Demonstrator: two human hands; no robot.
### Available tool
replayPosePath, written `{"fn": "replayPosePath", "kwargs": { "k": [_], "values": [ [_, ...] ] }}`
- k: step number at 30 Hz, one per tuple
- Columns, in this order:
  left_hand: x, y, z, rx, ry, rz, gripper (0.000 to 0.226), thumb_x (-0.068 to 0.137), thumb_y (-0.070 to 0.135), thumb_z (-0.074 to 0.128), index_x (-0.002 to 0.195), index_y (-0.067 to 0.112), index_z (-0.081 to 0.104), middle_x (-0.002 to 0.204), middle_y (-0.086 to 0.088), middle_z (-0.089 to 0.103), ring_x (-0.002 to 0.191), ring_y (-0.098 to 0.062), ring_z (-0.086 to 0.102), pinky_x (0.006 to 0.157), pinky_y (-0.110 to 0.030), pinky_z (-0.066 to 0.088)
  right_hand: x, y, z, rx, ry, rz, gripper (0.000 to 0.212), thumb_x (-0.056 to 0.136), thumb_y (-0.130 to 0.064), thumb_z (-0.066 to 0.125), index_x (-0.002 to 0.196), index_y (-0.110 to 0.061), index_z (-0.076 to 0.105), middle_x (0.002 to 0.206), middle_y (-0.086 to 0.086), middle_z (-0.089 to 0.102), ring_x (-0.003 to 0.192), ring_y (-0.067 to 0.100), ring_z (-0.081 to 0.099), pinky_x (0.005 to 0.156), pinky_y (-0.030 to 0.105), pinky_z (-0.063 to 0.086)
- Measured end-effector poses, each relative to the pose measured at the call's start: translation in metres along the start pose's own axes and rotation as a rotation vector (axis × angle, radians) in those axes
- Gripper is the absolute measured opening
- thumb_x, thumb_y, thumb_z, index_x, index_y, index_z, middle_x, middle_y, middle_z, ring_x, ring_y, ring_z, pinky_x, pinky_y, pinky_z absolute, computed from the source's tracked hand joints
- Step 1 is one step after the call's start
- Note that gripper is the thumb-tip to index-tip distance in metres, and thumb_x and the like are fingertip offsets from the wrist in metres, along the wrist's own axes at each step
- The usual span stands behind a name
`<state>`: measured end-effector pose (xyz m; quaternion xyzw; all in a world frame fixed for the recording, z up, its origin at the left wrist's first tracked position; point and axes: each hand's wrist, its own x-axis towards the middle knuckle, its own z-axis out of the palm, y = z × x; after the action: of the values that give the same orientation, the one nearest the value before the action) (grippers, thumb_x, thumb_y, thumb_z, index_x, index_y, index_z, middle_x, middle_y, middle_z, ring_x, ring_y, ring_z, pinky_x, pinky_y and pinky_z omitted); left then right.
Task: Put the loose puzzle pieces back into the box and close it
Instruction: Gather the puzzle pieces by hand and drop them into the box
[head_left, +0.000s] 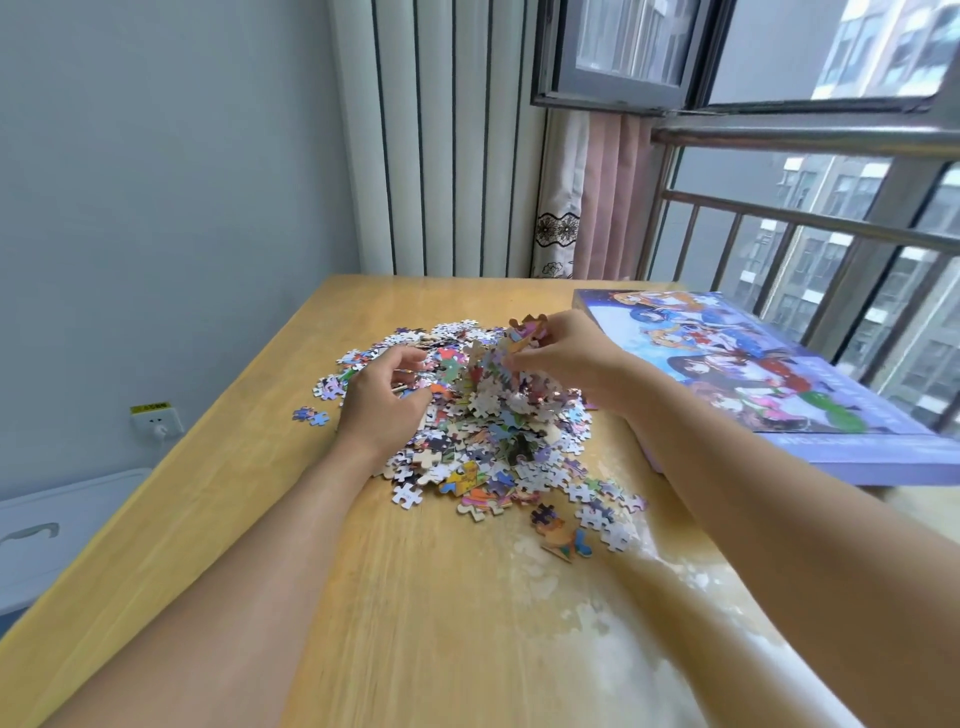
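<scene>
Puzzle pieces (467, 415) lie in a loose heap on the middle of the wooden table (363, 597), and a few single ones are scattered just beside the heap on the left and the near side. The right hand (566, 353) pinches a joined clump of pieces (524, 332) above the top of the heap, while the left hand (382, 395) rests on the heap's left edge with fingers curled around some pieces. To the right, the box (810, 395) lies flat with its printed lid on.

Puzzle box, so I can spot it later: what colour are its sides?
Lavender-purple sides on the puzzle box, seen in the head view.
</scene>
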<state>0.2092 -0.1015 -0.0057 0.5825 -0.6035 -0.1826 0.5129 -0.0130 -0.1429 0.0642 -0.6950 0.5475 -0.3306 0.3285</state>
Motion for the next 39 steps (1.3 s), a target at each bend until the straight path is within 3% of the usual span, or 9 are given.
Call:
{"fn": "replayPosePath", "kwargs": {
  "k": [5,9,13,21,26,28,34,36,39],
  "values": [
    [0.000,0.000,0.000,0.014,0.000,0.009,0.034,0.085,0.007,0.067,0.116,0.023,0.067,0.107,0.009,0.067,0.102,-0.010,0.063,0.091,-0.032,0.053,-0.003,-0.003,-0.004,0.226,0.028,0.040,0.020,0.077,-0.018,0.086,0.085,-0.013,0.068,0.088,0.009,0.072,0.083,0.028,0.067,0.075,0.044,0.058],
    [0.000,-0.001,-0.001,0.017,0.004,0.024,0.034,0.085,0.008,0.067,0.116,0.023,0.067,0.108,0.010,0.067,0.103,-0.009,0.062,0.091,-0.030,0.052,-0.003,-0.004,-0.004,0.355,0.080,0.068,0.021,0.079,-0.021,0.084,0.089,-0.012,0.068,0.100,0.012,0.073,0.078,0.021,0.062,0.065,0.032,0.050],
    [-0.002,0.001,-0.001,0.066,0.012,0.080,0.035,0.086,0.007,0.067,0.119,0.020,0.066,0.110,0.009,0.066,0.105,-0.009,0.061,0.090,-0.022,0.047,-0.007,-0.001,0.001,0.343,0.099,0.023,0.015,0.078,-0.017,0.084,0.087,-0.016,0.072,0.099,0.015,0.076,0.087,0.025,0.064,0.097,0.053,0.050],
    [-0.014,0.017,0.004,0.184,0.013,0.337,0.035,0.083,0.006,0.068,0.115,0.021,0.069,0.113,0.012,0.065,0.106,-0.001,0.056,0.092,-0.006,0.037,-0.048,0.005,-0.009,0.764,-0.085,0.288,0.015,0.086,0.003,0.072,0.095,0.005,0.061,0.110,0.025,0.067,0.091,0.033,0.073,0.069,0.046,0.061],
    [-0.026,0.028,0.015,0.130,-0.061,0.372,0.036,0.081,0.007,0.068,0.115,0.020,0.069,0.117,0.010,0.066,0.111,-0.005,0.060,0.095,-0.025,0.050,-0.063,0.010,-0.025,0.638,-0.154,0.487,0.023,0.081,0.005,0.077,0.097,0.006,0.060,0.139,0.018,0.050,0.121,0.038,0.058,0.069,0.047,0.062],
    [-0.031,0.033,0.019,0.128,-0.069,0.384,0.035,0.081,0.007,0.070,0.115,0.019,0.070,0.113,0.011,0.065,0.106,-0.008,0.062,0.092,-0.031,0.053,-0.066,0.005,-0.031,0.543,-0.166,0.516,0.023,0.083,0.004,0.075,0.097,0.005,0.057,0.136,0.009,0.043,0.129,0.038,0.049,0.077,0.051,0.061],
    [-0.041,0.039,0.025,0.145,-0.120,0.369,0.034,0.081,0.013,0.069,0.115,0.021,0.069,0.115,0.008,0.067,0.106,-0.009,0.062,0.095,-0.033,0.051,-0.064,-0.005,-0.051,0.323,-0.212,0.549,0.031,0.081,0.002,0.079,0.099,0.002,0.054,0.154,0.014,0.034,0.136,0.046,0.040,0.069,0.058,0.061],
    [-0.043,0.040,0.025,0.150,-0.123,0.376,0.035,0.082,0.009,0.070,0.114,0.022,0.069,0.114,0.007,0.067,0.106,-0.008,0.061,0.094,-0.032,0.051,-0.066,-0.003,-0.055,0.363,-0.203,0.534,0.044,0.080,0.001,0.081,0.113,0.005,0.052,0.159,0.014,0.025,0.142,0.048,0.030,0.072,0.063,0.058],
    [-0.046,0.043,0.026,0.151,-0.113,0.377,0.036,0.082,0.006,0.071,0.114,0.022,0.069,0.112,0.007,0.068,0.104,-0.007,0.061,0.091,-0.030,0.052,-0.071,0.002,-0.057,0.480,-0.175,0.533,0.049,0.081,0.001,0.080,0.120,0.007,0.052,0.155,0.014,0.027,0.134,0.046,0.040,0.073,0.057,0.060]
  ]
}}
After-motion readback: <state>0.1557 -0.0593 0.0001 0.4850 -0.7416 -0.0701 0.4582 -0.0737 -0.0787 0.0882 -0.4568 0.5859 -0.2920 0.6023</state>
